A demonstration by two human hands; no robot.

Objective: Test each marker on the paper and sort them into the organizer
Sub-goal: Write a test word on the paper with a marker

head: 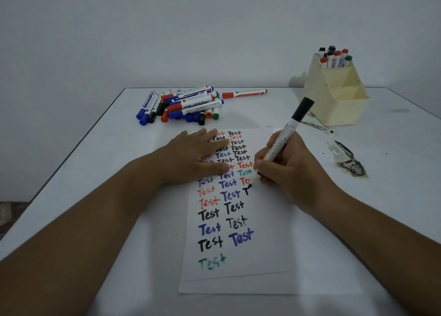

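White table: left hand flat, fingers straight, pinning paper so it won't slide, right hand gripping black marker tip-down mid-"Test"; untested pile far-left, organizer far-right for sorting.

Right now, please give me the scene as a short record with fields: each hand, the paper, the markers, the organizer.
left hand: flat on the paper, fingers straight
right hand: grips a black marker, tip on the paper
paper: many "Test" words in black, blue, red, green
marker pile: capped, beyond the paper
organizer: far right, markers upright in its back compartment
table: white, dark stains at right
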